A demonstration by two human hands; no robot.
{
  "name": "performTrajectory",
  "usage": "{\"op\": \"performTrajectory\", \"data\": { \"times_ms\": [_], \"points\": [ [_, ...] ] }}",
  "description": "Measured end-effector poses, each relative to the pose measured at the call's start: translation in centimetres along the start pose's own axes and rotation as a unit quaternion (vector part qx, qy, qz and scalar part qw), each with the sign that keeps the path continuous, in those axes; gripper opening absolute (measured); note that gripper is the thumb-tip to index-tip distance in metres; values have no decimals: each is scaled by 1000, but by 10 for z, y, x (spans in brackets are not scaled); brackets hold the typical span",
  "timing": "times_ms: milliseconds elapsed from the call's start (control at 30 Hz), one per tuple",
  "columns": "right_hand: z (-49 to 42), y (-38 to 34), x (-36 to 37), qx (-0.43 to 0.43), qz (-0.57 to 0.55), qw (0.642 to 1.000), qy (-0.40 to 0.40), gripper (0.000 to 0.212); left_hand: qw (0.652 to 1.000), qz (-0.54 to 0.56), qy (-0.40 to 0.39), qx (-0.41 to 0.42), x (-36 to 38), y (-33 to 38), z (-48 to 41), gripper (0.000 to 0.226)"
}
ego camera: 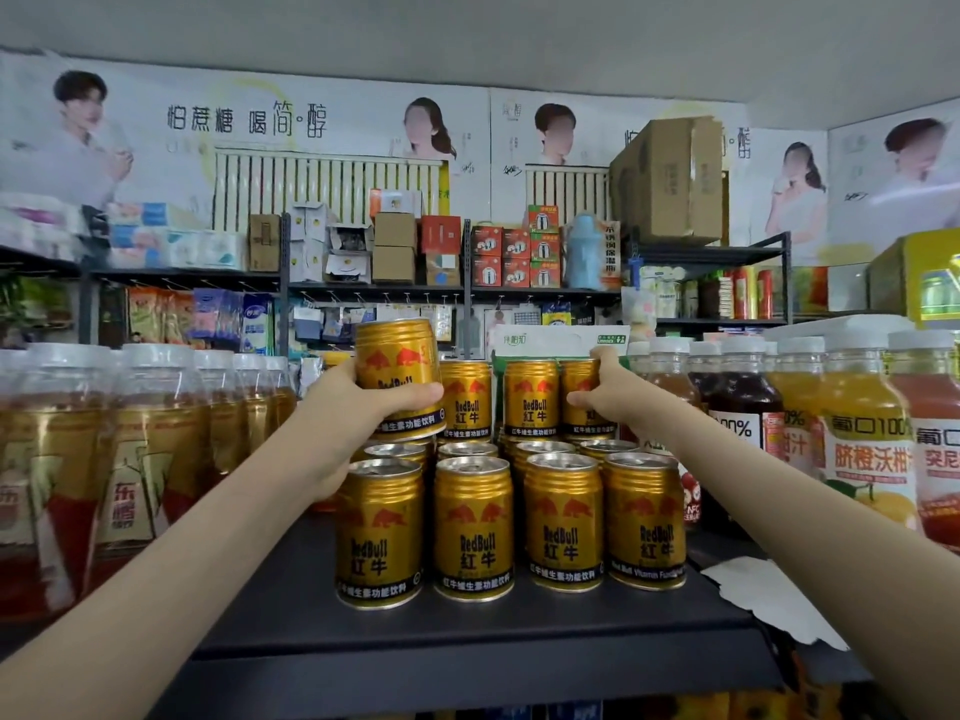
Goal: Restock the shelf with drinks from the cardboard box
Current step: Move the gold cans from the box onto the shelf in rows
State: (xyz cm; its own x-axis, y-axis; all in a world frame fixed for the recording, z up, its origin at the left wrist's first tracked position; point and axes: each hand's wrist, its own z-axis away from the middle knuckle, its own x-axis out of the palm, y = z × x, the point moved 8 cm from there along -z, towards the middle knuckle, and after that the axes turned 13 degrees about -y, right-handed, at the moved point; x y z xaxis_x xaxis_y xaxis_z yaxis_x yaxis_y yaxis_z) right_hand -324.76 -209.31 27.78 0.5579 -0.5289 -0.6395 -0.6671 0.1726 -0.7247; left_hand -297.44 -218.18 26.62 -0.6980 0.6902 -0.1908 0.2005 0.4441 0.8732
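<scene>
Gold Red Bull cans stand in rows on the dark shelf (467, 636), with a second layer stacked on top at the back. My left hand (358, 402) grips one gold can (397, 374) and holds it tilted above the left end of the upper layer. My right hand (602, 394) grips the rightmost upper-layer can (579, 392), which stands upright beside two others (530, 400). Several front-row cans (472, 527) stand upright near the shelf edge. The cardboard box is out of view.
Clear tea bottles with white caps (156, 433) crowd the shelf's left side. Juice bottles (862, 433) fill the right side. A torn white paper (769, 589) lies on the shelf at the right. More shelving with boxes (670, 184) stands behind.
</scene>
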Motion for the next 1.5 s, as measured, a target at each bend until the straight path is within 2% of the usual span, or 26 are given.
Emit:
{"op": "performTrajectory", "data": {
  "times_ms": [167,233,333,467,533,600,733,800,900,967,1033,1133,1233,1300,1500],
  "points": [
    [12,-17,-1,-7,131,991,7,85,1000,-14,2,2,-11,-5,-8,42],
    [22,-31,-3,-33,188,981,43,80,999,-31,7,0,-18,-7,-14,39],
    [42,-62,8,-118,230,962,89,69,999,-46,10,-12,-25,-16,-20,40],
    [73,-105,54,-238,264,934,29,51,997,-75,-13,-32,-24,-33,-23,57],
    [83,-116,74,-265,269,926,-7,43,996,-77,-24,-37,-24,-40,-25,66],
    [92,-123,90,-280,263,922,-47,42,996,-77,-40,-31,-22,-40,-25,61],
    [102,-113,116,-260,301,911,-112,58,992,-93,-77,-27,-15,-37,-23,50],
    [106,-105,125,-244,343,899,-118,62,990,-113,-71,-37,-17,-38,-23,53],
    [118,-103,135,-256,407,873,-81,55,987,-142,-57,-42,-20,-38,-26,71],
    [128,-104,138,-279,428,859,-30,49,987,-140,-56,-49,-21,-39,-26,85],
    [135,-101,136,-284,440,851,29,53,986,-154,-51,-50,-22,-39,-23,98],
    [144,-90,133,-256,425,863,93,61,973,-230,-27,13,-20,-28,1,89],
    [154,-78,139,-215,411,877,124,62,940,-320,-26,118,-9,-21,44,63],
    [158,-70,146,-176,399,891,126,66,914,-366,-40,173,-1,-23,67,54],
    [175,-72,162,-120,339,923,139,72,847,-491,-54,195,13,-29,86,67]
  ]
}}
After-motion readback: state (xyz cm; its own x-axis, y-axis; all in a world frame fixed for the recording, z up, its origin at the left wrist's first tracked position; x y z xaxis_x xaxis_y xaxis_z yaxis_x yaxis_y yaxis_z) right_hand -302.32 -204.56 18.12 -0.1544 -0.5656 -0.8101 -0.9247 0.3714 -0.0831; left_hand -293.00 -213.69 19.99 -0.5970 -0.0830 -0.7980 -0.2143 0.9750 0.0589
